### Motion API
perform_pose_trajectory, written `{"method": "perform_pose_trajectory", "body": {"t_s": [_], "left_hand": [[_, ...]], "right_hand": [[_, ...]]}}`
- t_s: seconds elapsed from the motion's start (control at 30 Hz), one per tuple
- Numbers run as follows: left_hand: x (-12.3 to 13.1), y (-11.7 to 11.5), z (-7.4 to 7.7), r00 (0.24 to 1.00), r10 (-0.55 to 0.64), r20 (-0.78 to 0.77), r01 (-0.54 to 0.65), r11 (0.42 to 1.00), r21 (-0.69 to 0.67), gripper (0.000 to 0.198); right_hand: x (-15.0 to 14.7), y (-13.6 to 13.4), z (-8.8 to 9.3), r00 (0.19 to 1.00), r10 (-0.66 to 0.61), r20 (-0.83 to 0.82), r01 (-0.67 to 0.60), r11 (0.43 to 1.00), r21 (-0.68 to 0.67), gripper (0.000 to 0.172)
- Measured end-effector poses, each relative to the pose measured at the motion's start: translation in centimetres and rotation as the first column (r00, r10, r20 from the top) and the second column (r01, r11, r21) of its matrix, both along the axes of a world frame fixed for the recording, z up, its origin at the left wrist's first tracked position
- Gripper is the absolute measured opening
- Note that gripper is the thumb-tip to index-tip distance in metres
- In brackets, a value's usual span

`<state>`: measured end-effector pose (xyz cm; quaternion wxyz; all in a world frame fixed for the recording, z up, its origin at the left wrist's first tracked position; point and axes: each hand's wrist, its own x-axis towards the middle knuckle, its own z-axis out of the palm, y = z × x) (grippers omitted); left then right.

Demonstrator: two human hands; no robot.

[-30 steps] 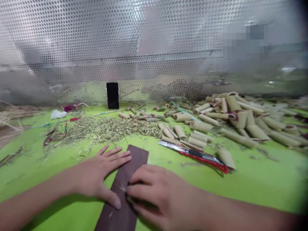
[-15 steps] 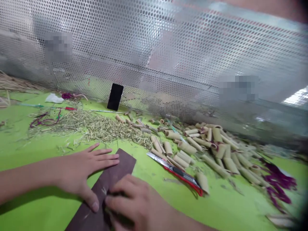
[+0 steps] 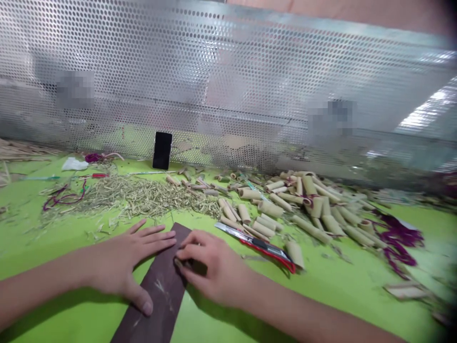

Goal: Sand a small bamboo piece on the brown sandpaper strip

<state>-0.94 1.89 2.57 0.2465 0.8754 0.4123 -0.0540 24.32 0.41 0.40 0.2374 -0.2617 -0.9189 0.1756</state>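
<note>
A wall of perforated metal sheet [image 3: 228, 85] stands far ahead of the hands, behind a bright green table top [image 3: 332, 286] that runs under everything. Ahead and to the right of the right hand lies a big heap of cut cane tubes [image 3: 314, 214], some tied with purple thread. Straight ahead of the left hand is a wide spread of straw shreds [image 3: 143, 200]. Farther right of the tubes lies a tangle of purple cord [image 3: 398, 240].

Between the hands, a long dark brown strip [image 3: 160, 286] lies flat on the table, slanting away from the body. The left hand [image 3: 124, 252] is open and palm down, its fingers spread, with its thumb resting on the strip. The right hand [image 3: 214, 267] is curled, its thumb and fingertips drawn close together at the strip's far right edge; whether they pinch anything there is hidden.

Just beyond the right hand lies a utility knife [image 3: 255, 247] with a red handle, not touching it. A black phone [image 3: 162, 150] stands against the metal sheet, well beyond both hands
</note>
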Motion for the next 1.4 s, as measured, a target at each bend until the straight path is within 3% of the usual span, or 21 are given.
{"method": "perform_pose_trajectory", "body": {"t_s": [0.03, 0.17, 0.2, 0.27, 0.33, 0.4, 0.47, 0.5, 0.6, 0.63, 0.7, 0.77, 0.83, 0.93, 1.0, 1.07, 1.13, 1.23, 1.27, 1.37, 1.4], "left_hand": [[-0.09, 0.00, -0.12, 1.000, -0.002, 0.011, 0.002, 1.000, 0.010, 0.111], [-0.33, 0.03, -0.42, 1.000, -0.014, 0.027, 0.013, 0.999, 0.041, 0.113], [-0.33, 0.04, -0.42, 1.000, -0.015, 0.020, 0.014, 0.999, 0.044, 0.113], [-0.26, 0.06, -0.32, 1.000, -0.014, 0.000, 0.014, 0.999, 0.041, 0.110], [-0.15, 0.07, -0.11, 1.000, -0.014, -0.018, 0.014, 1.000, 0.028, 0.108], [-0.07, 0.06, 0.07, 0.999, -0.019, -0.026, 0.019, 1.000, 0.009, 0.106], [-0.09, 0.05, 0.11, 1.000, -0.019, -0.023, 0.019, 1.000, 0.003, 0.104], [-0.14, 0.06, 0.06, 1.000, -0.015, -0.020, 0.015, 1.000, 0.007, 0.104], [-0.38, 0.11, -0.29, 1.000, -0.002, -0.002, 0.002, 1.000, 0.024, 0.108], [-0.45, 0.14, -0.41, 1.000, -0.006, 0.008, 0.006, 1.000, 0.026, 0.108], [-0.55, 0.20, -0.59, 0.999, -0.024, 0.032, 0.023, 0.999, 0.022, 0.107], [-0.58, 0.25, -0.64, 0.998, -0.038, 0.042, 0.037, 0.999, 0.019, 0.104], [-0.56, 0.27, -0.62, 0.999, -0.035, 0.041, 0.034, 0.999, 0.022, 0.104], [-0.52, 0.25, -0.54, 0.999, -0.031, 0.045, 0.030, 0.999, 0.031, 0.105], [-0.49, 0.22, -0.49, 0.998, -0.035, 0.044, 0.034, 0.999, 0.023, 0.104], [-0.46, 0.22, -0.48, 0.998, -0.037, 0.042, 0.036, 0.999, 0.014, 0.103], [-0.46, 0.26, -0.53, 0.998, -0.034, 0.048, 0.034, 0.999, 0.014, 0.104], [-0.51, 0.32, -0.67, 0.998, -0.035, 0.055, 0.034, 0.999, 0.020, 0.106], [-0.52, 0.33, -0.69, 0.998, -0.039, 0.053, 0.038, 0.999, 0.021, 0.105], [-0.50, 0.31, -0.61, 0.998, -0.052, 0.040, 0.052, 0.999, 0.018, 0.102], [-0.47, 0.29, -0.55, 0.998, -0.050, 0.032, 0.049, 0.999, 0.016, 0.102]], "right_hand": [[-0.01, -0.03, -0.04, 1.000, -0.017, 0.006, 0.017, 1.000, 0.008, 0.005], [0.00, -0.27, -0.30, 0.937, 0.333, 0.111, -0.342, 0.936, 0.084, 0.007], [0.04, -0.17, -0.29, 0.946, 0.305, 0.113, -0.315, 0.945, 0.086, 0.007], [0.13, 0.10, -0.21, 0.995, 0.076, 0.070, -0.081, 0.993, 0.081, 0.005], [0.18, 0.18, -0.18, 0.994, -0.108, 0.032, 0.105, 0.991, 0.084, 0.005], [0.18, 0.02, -0.27, 0.992, 0.115, 0.059, -0.121, 0.987, 0.106, 0.007], [0.19, -0.02, -0.38, 0.943, 0.320, 0.092, -0.330, 0.937, 0.118, 0.010], [0.21, 0.08, -0.40, 0.951, 0.296, 0.086, -0.305, 0.944, 0.123, 0.010], [0.21, 0.44, -0.38, 0.995, -0.098, 0.014, 0.095, 0.988, 0.125, 0.009], [0.17, 0.41, -0.39, 0.991, -0.130, 0.024, 0.127, 0.986, 0.108, 0.008], [0.06, 0.09, -0.46, 0.990, 0.134, 0.039, -0.137, 0.988, 0.076, 0.006], [0.02, -0.16, -0.44, 0.918, 0.395, 0.035, -0.397, 0.915, 0.074, 0.009], [0.11, -0.05, -0.23, 0.958, 0.286, 0.010, -0.286, 0.958, 0.008, 0.007], [0.28, 0.11, 0.01, 0.996, -0.080, -0.028, 0.079, 0.996, -0.046, 0.005], [0.34, -0.18, -0.12, 0.993, 0.118, -0.031, -0.119, 0.992, -0.045, 0.005], [0.39, -0.45, -0.34, 0.936, 0.351, 0.015, -0.351, 0.936, 0.008, 0.010], [0.45, -0.32, -0.37, 0.962, 0.266, 0.057, -0.267, 0.963, 0.014, 0.008], [0.37, 0.04, -0.01, 0.995, -0.092, 0.046, 0.090, 0.995, 0.053, 0.006], [0.27, -0.01, 0.14, 0.995, -0.088, 0.042, 0.085, 0.994, 0.061, 0.006], [-0.05, -0.45, 0.40, 0.958, 0.276, 0.079, -0.282, 0.956, 0.081, 0.011], [-0.12, -0.51, 0.42, 0.947, 0.308, 0.092, -0.316, 0.945, 0.090, 0.012]]}}
